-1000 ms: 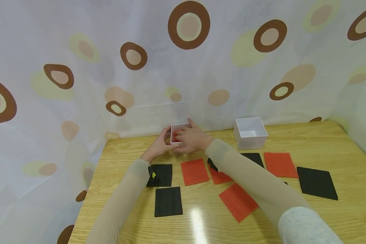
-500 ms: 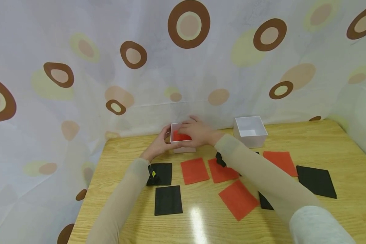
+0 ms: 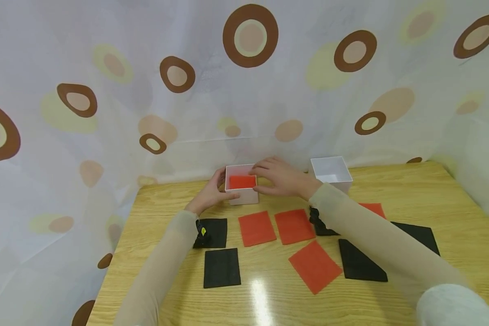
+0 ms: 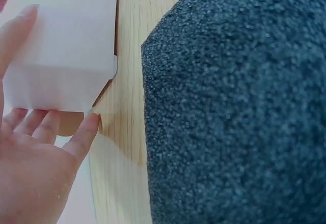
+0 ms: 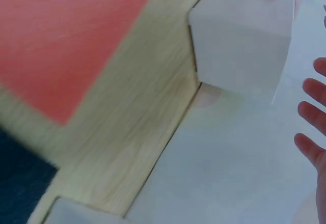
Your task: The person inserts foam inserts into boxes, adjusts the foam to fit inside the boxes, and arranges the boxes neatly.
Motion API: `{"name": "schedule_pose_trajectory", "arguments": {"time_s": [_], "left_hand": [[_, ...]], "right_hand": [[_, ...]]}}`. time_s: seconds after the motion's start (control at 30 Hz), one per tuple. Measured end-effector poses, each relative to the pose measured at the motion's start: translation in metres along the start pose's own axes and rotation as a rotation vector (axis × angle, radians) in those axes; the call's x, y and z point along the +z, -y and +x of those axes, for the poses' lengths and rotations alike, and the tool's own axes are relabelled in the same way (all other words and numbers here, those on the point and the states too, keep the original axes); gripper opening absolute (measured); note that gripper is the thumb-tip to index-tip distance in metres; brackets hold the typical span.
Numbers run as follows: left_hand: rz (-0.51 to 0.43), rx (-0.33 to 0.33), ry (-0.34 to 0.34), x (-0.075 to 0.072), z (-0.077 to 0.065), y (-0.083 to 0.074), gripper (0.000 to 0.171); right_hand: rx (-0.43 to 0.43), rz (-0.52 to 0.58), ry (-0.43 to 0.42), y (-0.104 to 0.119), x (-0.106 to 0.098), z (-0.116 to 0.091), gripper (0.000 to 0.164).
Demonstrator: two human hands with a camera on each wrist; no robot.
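Note:
A small white open-topped box (image 3: 244, 197) stands at the back of the table, with a red felt piece (image 3: 242, 182) inside it. My left hand (image 3: 209, 194) holds the box at its left front corner, thumb on the front wall and fingers along the left side. The left wrist view shows that thumb and the fingers against the box (image 4: 66, 40). Just right of the box, my right hand (image 3: 283, 177) hovers palm-in with extended fingers, holding nothing. In the right wrist view its fingers are apart from the box (image 5: 239, 35).
A second white box (image 3: 342, 186) stands behind the right forearm. Flat red squares (image 3: 257, 228) and black squares (image 3: 222, 268) lie across the wooden table (image 3: 179, 280). A patterned curtain (image 3: 212, 108) hangs right behind the boxes. The right forearm partly covers several squares.
My right hand has come up out of the left box and moved right, uncovering the red felt piece inside. My left hand has stayed at the box.

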State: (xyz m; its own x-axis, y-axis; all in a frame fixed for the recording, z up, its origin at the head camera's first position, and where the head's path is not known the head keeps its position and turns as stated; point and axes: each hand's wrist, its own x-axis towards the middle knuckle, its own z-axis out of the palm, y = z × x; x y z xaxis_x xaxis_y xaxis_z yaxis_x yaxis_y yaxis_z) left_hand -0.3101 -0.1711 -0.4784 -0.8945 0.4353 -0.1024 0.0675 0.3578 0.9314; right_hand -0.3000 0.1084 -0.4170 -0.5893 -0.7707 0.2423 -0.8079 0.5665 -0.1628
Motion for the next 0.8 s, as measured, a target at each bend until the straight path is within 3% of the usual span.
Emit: {"name": "schedule_pose_trajectory", "arguments": {"time_s": [0.2,0.8], "left_hand": [[0.015,-0.004,-0.007,-0.002,0.002,0.002,0.106],[0.009,0.007,0.007,0.001,0.004,-0.001,0.116]], "right_hand": [[0.006,0.021,-0.015,-0.001,0.004,-0.022,0.046],[-0.069,0.038,0.136,0.021,0.047,-0.070,0.045]]}}
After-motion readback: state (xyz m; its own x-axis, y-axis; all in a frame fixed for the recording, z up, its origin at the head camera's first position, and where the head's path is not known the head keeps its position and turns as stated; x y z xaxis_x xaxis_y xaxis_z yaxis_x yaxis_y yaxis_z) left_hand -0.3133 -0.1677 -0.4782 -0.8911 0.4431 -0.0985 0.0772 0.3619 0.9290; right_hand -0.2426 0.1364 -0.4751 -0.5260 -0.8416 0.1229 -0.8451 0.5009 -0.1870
